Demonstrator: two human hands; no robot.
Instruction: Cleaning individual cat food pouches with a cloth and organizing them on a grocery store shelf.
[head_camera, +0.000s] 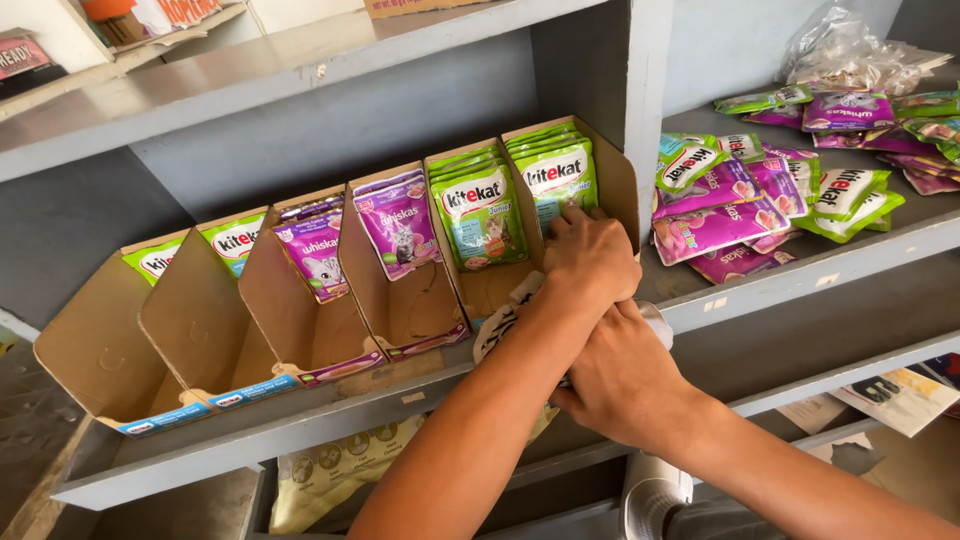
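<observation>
Five open cardboard display cartons stand in a row on a grey shelf (300, 420). They hold green and purple pet-food pouches. My left hand (590, 258) reaches into the rightmost carton (620, 170), its fingers curled against the green pouches (555, 175) there. My right hand (622, 378) sits just below it at the shelf's front edge, under my left forearm, with its fingers closed. What it grips is hidden. A black-and-white carton flap (498, 325) sticks out beside my left wrist.
A loose pile of purple and green pouches (760, 200) lies on the shelf compartment to the right, past a grey divider (645, 120). A crumpled clear bag (850, 50) lies behind the pile. Papers (900, 400) and a pale sack (330, 470) are on the lower shelf.
</observation>
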